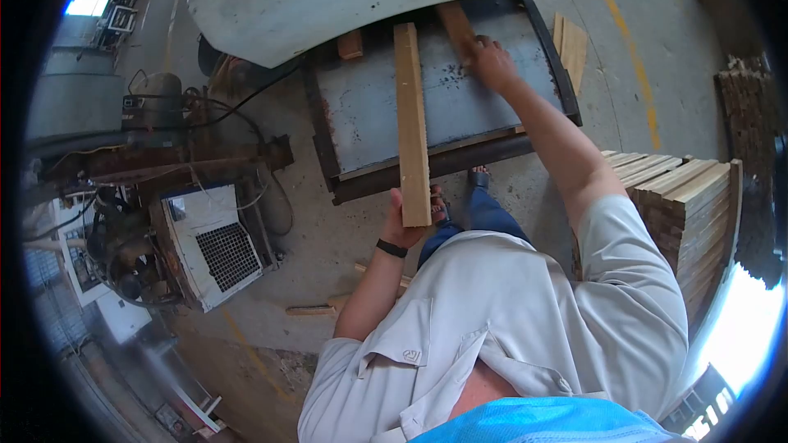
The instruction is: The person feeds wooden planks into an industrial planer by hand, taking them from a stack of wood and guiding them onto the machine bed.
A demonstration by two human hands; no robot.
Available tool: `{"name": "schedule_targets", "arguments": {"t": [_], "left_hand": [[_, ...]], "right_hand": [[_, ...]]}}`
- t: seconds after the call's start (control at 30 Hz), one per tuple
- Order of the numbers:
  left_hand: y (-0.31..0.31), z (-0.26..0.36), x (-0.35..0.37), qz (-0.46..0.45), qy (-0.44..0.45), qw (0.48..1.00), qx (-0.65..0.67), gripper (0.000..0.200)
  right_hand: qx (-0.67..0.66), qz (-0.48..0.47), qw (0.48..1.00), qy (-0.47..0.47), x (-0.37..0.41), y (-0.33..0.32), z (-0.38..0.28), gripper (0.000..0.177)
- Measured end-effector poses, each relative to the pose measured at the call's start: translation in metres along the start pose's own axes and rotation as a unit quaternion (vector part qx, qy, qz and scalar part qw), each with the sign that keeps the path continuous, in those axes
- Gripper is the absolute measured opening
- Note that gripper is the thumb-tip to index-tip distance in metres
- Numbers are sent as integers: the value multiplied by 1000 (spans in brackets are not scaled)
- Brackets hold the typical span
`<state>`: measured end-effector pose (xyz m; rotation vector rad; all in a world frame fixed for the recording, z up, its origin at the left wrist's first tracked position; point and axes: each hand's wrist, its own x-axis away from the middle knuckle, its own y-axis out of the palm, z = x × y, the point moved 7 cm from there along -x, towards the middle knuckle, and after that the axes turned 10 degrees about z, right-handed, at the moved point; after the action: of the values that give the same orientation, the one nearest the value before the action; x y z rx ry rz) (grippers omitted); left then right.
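My left hand (399, 227), with a dark band at the wrist, grips the near end of a long wooden plank (413, 127). Its thumb lies along the plank's left side and the fingers are mostly hidden beneath. That plank runs away from me over the metal table (361, 123), its near end jutting past the front edge. Farther out, my right hand (492, 64) is closed on the near end of a second, browner wooden piece (455, 26), whose far end passes under the pale machine cover (386, 0). A short wooden block (350, 44) pokes out under the cover to the left.
A stack of planks (685, 197) stands close on my right. Wood pieces (570, 49) lean beyond the table's right side. To the left are a white grilled box (215, 246), cables and machinery. Wood scraps (312, 310) lie on the floor near my left arm.
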<state>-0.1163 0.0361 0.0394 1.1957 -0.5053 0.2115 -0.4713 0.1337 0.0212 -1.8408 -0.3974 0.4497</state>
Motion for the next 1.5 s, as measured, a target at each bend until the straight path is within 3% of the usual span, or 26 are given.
{"name": "schedule_targets", "arguments": {"t": [0.1,0.17,0.2,0.27,0.33,0.4,0.43,0.5,0.53,0.6,0.7,0.8,0.9,1.03,1.1,1.13,1.17,1.2,1.23,1.27,1.33,1.4,1.5], "left_hand": [[-13,1,3,46,6,997,-68,70],[-37,12,3,213,45,932,-289,62],[-36,14,5,215,46,932,-288,62],[-42,19,11,273,31,860,-431,55],[-58,11,9,283,78,877,-381,56],[-74,9,9,291,125,890,-327,58],[-78,8,9,295,115,905,-285,61],[-82,5,11,299,103,917,-243,63],[-79,5,12,312,106,907,-263,69],[-70,7,14,323,108,896,-285,74],[-51,13,17,309,124,894,-299,59],[-44,13,20,311,129,890,-306,56],[-46,12,19,310,115,872,-360,59],[-48,11,16,311,143,851,-398,56],[-46,13,17,309,160,852,-392,56],[-43,4,14,247,77,935,-243,61],[-33,-6,11,175,-9,981,-86,66],[-30,-2,11,176,-10,981,-85,66],[-8,-6,9,53,-72,993,78,61],[13,-5,12,-73,-131,960,237,57],[10,-7,9,-113,-140,939,292,54],[8,-8,6,-153,-152,914,344,52],[9,-8,2,-175,-140,905,362,50]], "right_hand": [[-16,25,998,54,-28,1,3,53],[4,21,998,66,-45,3,0,49],[25,16,996,81,-49,5,1,46],[9,39,996,79,-46,8,-4,47],[-5,65,995,81,-37,11,-9,48],[-53,218,972,63,-15,-5,-19,56],[-52,220,972,62,-15,1,-19,56],[-236,170,927,235,-6,32,3,56],[-237,170,927,236,-8,42,4,56],[-359,142,900,202,-27,64,-2,54],[-432,145,860,231,-51,97,-6,52],[-454,79,851,252,-52,88,-30,49],[-502,87,830,228,-69,87,-45,48],[-479,65,845,228,-92,96,-40,51],[-553,7,797,243,-97,112,-38,57],[-552,4,797,244,-90,96,-43,57],[-579,-7,776,252,-83,78,-46,59],[-605,-15,752,261,-77,70,-47,61],[-605,-14,752,262,-72,73,-42,61],[-632,-19,732,255,-64,71,-41,61],[-657,-19,712,248,-48,68,-35,61],[-639,-96,734,209,-6,64,-46,55],[-627,-105,756,153,65,48,-64,45]]}}
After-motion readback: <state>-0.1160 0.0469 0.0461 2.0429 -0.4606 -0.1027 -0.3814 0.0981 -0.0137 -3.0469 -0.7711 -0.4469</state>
